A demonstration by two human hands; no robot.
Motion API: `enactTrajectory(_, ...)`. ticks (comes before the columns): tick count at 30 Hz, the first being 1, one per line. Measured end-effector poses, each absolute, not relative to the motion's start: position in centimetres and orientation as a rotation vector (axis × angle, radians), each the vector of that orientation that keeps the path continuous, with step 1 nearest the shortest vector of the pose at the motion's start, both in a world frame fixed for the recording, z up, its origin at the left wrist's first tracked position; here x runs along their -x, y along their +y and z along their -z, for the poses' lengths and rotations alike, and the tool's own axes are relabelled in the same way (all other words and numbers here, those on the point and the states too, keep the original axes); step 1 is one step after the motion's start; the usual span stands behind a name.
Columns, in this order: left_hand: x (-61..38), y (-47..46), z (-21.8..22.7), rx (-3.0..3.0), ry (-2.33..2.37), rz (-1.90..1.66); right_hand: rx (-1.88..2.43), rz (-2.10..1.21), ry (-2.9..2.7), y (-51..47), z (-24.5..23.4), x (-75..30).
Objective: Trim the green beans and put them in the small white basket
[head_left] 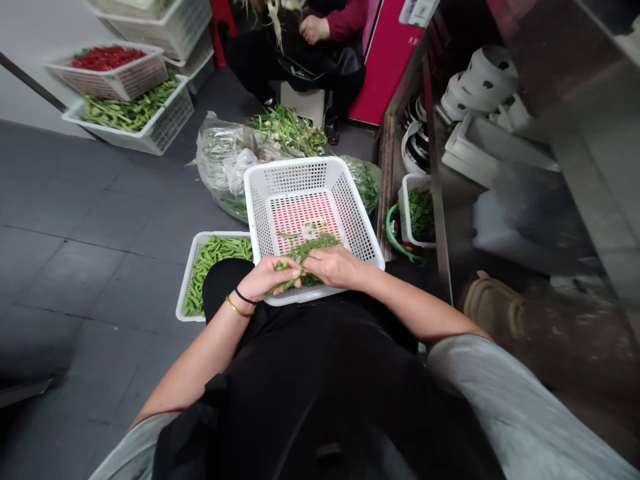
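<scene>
My left hand [265,279] is closed around a few green chili peppers [283,287] over the near edge of a white plastic basket [314,165] on my lap. Right beside it, my right hand [333,265] has its fingers pinched together at the fingertips of the left; what they grip is too small to make out. Under both hands a heap of thin green stems [327,240] lies at the near end of the basket. One loose green pepper [287,235] rests on its floor. To the left stands a lower white basket [186,293] full of green peppers [220,253].
Behind the basket lie plastic bags of greens [223,150] and loose leafy stalks [293,127]. A co-worker's hand [315,29] shows beyond. Stacked baskets with red peppers [107,57] stand back left. A metal shelf [443,240] with white containers [480,143] borders the right.
</scene>
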State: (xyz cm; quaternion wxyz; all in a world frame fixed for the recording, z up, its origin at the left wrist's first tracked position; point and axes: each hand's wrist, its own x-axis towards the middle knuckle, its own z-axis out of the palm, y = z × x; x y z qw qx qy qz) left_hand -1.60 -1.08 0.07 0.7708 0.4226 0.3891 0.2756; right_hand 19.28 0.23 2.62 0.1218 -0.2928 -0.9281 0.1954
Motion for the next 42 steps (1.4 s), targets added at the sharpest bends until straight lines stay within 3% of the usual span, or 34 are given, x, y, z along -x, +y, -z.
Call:
enactTrajectory(5,1.1,-2.0,-2.0,-1.213,0.958,-0.777,0.905,-1.087,-2.261,0.0,-1.3,-17.5)
enactTrajectory(8,1.6,-1.8,-1.7,-1.049,1.118,-1.181,1.060,-1.455,-1.753,-0.3,0.0,-17.9)
enactTrajectory(11,3.2,-0.4,-0.8,-0.705,1.044,-1.450,1.163,-1.596,-1.855,1.2,0.8,-20.0)
enactTrajectory(13,4.3,0.6,-0.2,-0.497,0.899,-1.413,1.260,-1.521,-2.225,3.7,1.2,-21.1)
enactTrajectory(18,5.1,1.1,0.8,-0.308,0.759,-1.186,1.621,-0.632,-2.735,10.6,4.6,-17.5)
enactTrajectory(20,5.0,0.7,1.1,-0.346,0.761,-1.108,1.630,-0.565,-2.845,12.1,6.6,-14.8)
enactTrajectory(25,5.1,0.4,1.7,-0.426,0.791,-1.027,1.611,-0.579,-2.881,12.4,8.5,-13.0)
enactTrajectory(33,1.7,0.3,2.8,-0.588,1.137,-1.149,1.126,-0.762,-2.389,3.4,1.8,-16.3)
enactTrajectory(38,0.7,-1.0,1.3,-0.660,1.031,-1.104,1.068,-1.160,-1.879,-1.3,0.9,-16.7)
enactTrajectory(42,0.2,-2.0,0.1,-0.651,0.976,-1.091,1.086,-1.298,-1.644,-2.1,0.6,-17.0)
